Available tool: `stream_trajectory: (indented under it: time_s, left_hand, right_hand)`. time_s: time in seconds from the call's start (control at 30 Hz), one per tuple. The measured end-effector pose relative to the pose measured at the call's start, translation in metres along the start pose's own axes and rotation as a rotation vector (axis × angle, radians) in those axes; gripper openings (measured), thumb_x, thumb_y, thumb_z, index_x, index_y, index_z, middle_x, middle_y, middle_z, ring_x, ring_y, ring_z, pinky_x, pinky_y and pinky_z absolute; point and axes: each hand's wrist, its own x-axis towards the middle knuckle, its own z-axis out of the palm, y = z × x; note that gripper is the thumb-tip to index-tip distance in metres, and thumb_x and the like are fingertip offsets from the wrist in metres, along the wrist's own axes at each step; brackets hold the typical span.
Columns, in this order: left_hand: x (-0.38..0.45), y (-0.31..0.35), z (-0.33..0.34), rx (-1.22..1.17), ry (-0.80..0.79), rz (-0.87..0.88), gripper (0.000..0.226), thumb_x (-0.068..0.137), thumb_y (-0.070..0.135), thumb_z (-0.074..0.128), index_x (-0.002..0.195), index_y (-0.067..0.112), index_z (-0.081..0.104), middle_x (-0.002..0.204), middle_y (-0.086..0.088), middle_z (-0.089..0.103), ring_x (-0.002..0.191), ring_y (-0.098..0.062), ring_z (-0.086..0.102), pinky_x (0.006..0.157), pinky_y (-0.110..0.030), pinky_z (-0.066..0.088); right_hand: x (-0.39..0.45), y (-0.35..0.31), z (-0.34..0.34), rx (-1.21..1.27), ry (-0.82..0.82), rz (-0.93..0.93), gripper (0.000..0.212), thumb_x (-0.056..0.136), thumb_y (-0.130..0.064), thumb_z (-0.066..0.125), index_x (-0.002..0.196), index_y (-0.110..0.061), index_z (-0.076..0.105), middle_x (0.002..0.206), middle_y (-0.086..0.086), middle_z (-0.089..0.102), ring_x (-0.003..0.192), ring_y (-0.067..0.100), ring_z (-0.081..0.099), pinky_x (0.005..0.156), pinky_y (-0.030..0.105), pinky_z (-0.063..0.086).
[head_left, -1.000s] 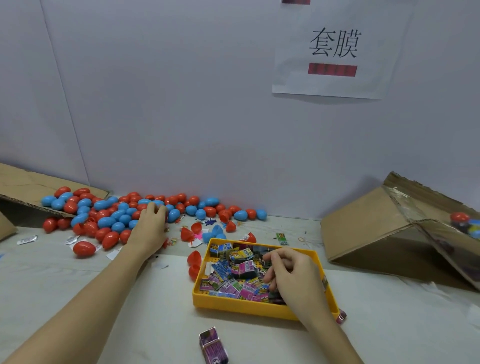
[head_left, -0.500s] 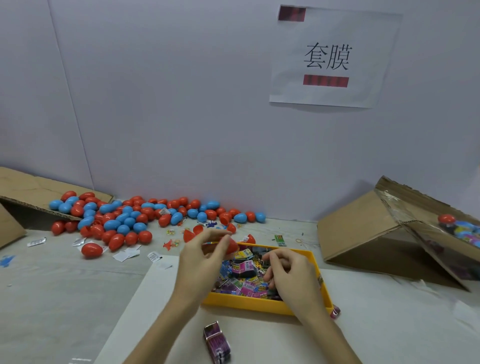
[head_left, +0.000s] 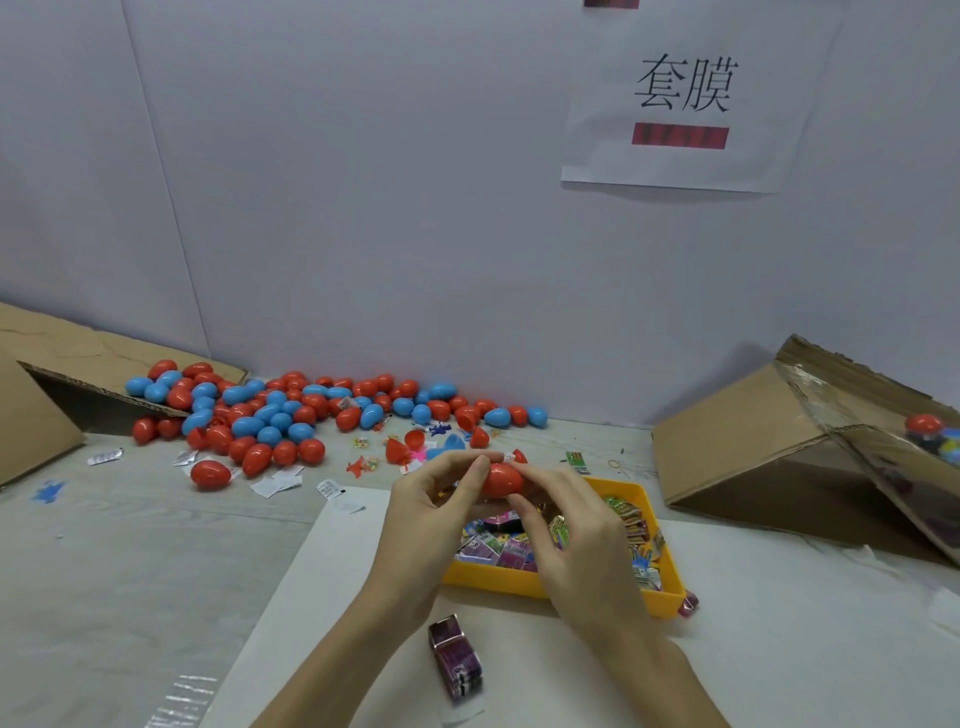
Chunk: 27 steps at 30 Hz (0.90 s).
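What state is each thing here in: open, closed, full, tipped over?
red egg: looks closed, pinched between left hand and right hand.
yellow tray: holds many small packets.
purple box: lying on its side.
cardboard box: tipped over, open.
egg pile: mostly closed, spilled loose.

Wall sign, cardboard box, perhaps toys inside.

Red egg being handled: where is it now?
Head view, centre: the red plastic egg is pinched between the left hand and the right hand, over the far left corner of the yellow tray, in front of the egg pile.
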Motion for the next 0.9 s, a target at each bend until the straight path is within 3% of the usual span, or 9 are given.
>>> stream_trajectory:
  time_s: [0.1, 0.33, 0.43, 0.53, 0.67, 0.8, 0.9]
  left_hand:
    - [-0.001, -0.001, 0.001, 0.111, -0.007, 0.074, 0.017, 0.094, 0.033, 0.065, 0.100, 0.037, 0.080, 0.102, 0.008, 0.078, 0.100, -0.012, 0.073, 0.083, -0.023, 0.059]
    - [-0.004, -0.003, 0.001, 0.119, 0.001, 0.094, 0.018, 0.085, 0.040, 0.068, 0.096, 0.035, 0.082, 0.095, 0.007, 0.079, 0.094, -0.010, 0.075, 0.079, -0.017, 0.057]
    - [-0.005, -0.004, 0.002, 0.168, -0.036, 0.087, 0.025, 0.085, 0.039, 0.068, 0.106, 0.030, 0.079, 0.097, 0.011, 0.079, 0.096, -0.008, 0.074, 0.078, -0.015, 0.056]
    - [-0.002, -0.003, 0.004, 0.203, -0.111, 0.082, 0.030, 0.084, 0.033, 0.075, 0.114, 0.027, 0.075, 0.102, 0.012, 0.077, 0.100, -0.007, 0.073, 0.080, -0.015, 0.056]
    - [0.006, 0.001, -0.008, 0.185, -0.052, 0.077, 0.035, 0.090, 0.022, 0.075, 0.124, 0.026, 0.071, 0.102, 0.008, 0.078, 0.098, -0.006, 0.073, 0.081, -0.013, 0.054]
    - [0.011, 0.002, -0.017, 0.222, -0.022, 0.071, 0.026, 0.100, 0.022, 0.062, 0.123, 0.033, 0.067, 0.098, 0.011, 0.076, 0.096, -0.007, 0.073, 0.078, -0.012, 0.054]
    - [0.011, 0.001, -0.018, 0.233, -0.007, 0.080, 0.020, 0.102, 0.019, 0.059, 0.111, 0.029, 0.074, 0.096, 0.012, 0.075, 0.094, -0.008, 0.072, 0.076, -0.014, 0.054]
  right_hand:
    - [-0.001, -0.001, -0.002, 0.015, 0.015, 0.007, 0.027, 0.096, -0.019, 0.066, 0.122, -0.013, 0.068, 0.109, -0.003, 0.069, 0.101, 0.000, 0.059, 0.090, 0.007, 0.045]
    - [-0.004, -0.001, -0.006, 0.061, -0.005, 0.054, 0.024, 0.097, -0.024, 0.064, 0.117, -0.015, 0.071, 0.106, -0.007, 0.070, 0.100, 0.001, 0.062, 0.089, 0.010, 0.048]
    - [-0.005, 0.000, -0.005, 0.067, -0.028, 0.085, 0.022, 0.096, -0.022, 0.067, 0.116, -0.016, 0.072, 0.107, -0.008, 0.070, 0.101, 0.001, 0.064, 0.088, 0.015, 0.053]
    - [-0.001, 0.000, -0.008, 0.056, -0.037, 0.056, 0.025, 0.095, -0.018, 0.069, 0.119, -0.016, 0.072, 0.108, -0.009, 0.069, 0.102, -0.002, 0.061, 0.087, 0.012, 0.051]
    - [0.004, 0.006, -0.017, 0.079, -0.095, 0.148, 0.032, 0.102, -0.017, 0.060, 0.133, -0.021, 0.066, 0.110, -0.010, 0.067, 0.104, 0.001, 0.061, 0.087, 0.010, 0.047]
    - [0.003, 0.020, -0.020, -0.078, -0.199, 0.290, 0.011, 0.095, -0.018, 0.072, 0.104, -0.022, 0.078, 0.100, -0.009, 0.068, 0.089, -0.002, 0.061, 0.077, 0.005, 0.043]
    - [0.000, 0.022, -0.015, -0.096, -0.352, 0.351, 0.007, 0.092, -0.036, 0.075, 0.092, -0.031, 0.080, 0.093, -0.013, 0.066, 0.086, 0.003, 0.060, 0.076, 0.018, 0.048]
